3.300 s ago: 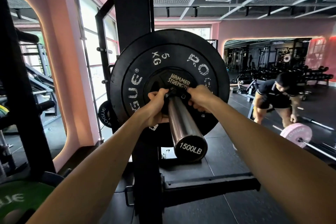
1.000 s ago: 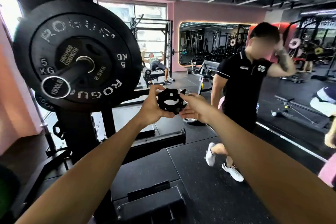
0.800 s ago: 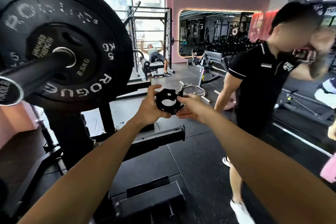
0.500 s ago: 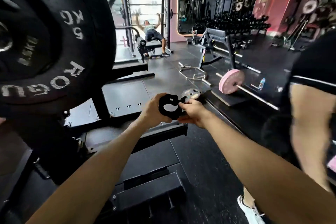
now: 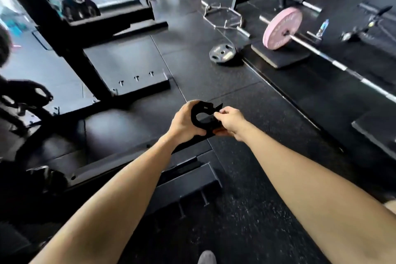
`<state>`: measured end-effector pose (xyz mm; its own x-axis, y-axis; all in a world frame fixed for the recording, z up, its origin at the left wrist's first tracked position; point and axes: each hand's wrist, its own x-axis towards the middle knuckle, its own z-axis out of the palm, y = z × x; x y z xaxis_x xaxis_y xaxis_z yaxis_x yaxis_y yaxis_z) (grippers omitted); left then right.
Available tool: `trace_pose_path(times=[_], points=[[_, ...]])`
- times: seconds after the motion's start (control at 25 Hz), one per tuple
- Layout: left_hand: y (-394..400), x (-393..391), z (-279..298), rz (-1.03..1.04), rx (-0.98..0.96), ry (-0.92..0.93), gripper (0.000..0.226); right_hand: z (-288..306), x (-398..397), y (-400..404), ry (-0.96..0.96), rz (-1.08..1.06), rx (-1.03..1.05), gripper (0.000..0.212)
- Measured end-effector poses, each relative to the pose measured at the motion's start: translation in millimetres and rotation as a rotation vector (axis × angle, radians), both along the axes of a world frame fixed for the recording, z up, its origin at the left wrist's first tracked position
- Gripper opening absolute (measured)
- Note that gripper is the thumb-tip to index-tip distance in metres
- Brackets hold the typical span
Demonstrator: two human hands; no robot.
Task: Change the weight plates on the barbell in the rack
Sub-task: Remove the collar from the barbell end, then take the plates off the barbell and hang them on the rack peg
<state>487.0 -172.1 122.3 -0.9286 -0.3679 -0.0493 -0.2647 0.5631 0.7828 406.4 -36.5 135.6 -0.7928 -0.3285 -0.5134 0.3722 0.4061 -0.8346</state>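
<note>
A black barbell collar (image 5: 201, 117) is held out in front of me over the black rubber floor. My left hand (image 5: 184, 123) grips its left side with the fingers curled round the ring. My right hand (image 5: 230, 121) pinches the collar's lever on its right side. The loaded barbell and its plates are out of view. The black rack's upright (image 5: 64, 49) and base frame stand at the left.
A grey metal plate (image 5: 222, 53) lies flat on the floor ahead. A pink bumper plate (image 5: 281, 28) on a barbell rests on a pad to the right. A hex bar (image 5: 225, 17) lies further back. Black plates (image 5: 79, 8) lean behind the rack. My shoe (image 5: 206, 257) is below.
The collar has come off the barbell sleeve in both hands. My view has swung right and down to the floor, so the loaded plates and the person nearby have left the frame.
</note>
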Motion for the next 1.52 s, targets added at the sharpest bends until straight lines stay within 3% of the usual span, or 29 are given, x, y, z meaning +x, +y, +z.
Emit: trace_pose_path(times=[0.32, 0.52, 0.84, 1.04, 1.24, 1.52], points=[[-17, -35, -61, -0.019, 0.014, -0.162, 0.099, -71, -37, -16, 0.056, 0.065, 0.193, 0.012], [-19, -40, -73, -0.020, 0.008, -0.156, 0.096, -83, -36, -19, 0.102, 0.053, 0.190, 0.016], [-15, -23, -66, -0.026, -0.030, -0.169, 0.115, -66, -20, 0, 0.289, 0.131, 0.363, 0.041], [0, 24, -45, -0.015, -0.193, -0.205, 0.095, -40, 13, 43, 0.576, 0.419, 0.498, 0.051], [43, 98, -16, 0.008, -0.243, -0.266, 0.084, -11, 74, 94, 0.693, 0.574, 0.510, 0.062], [125, 252, 55, 0.171, -0.267, -0.116, 0.081, 58, 206, 174, 0.882, 0.667, 0.428, 0.070]])
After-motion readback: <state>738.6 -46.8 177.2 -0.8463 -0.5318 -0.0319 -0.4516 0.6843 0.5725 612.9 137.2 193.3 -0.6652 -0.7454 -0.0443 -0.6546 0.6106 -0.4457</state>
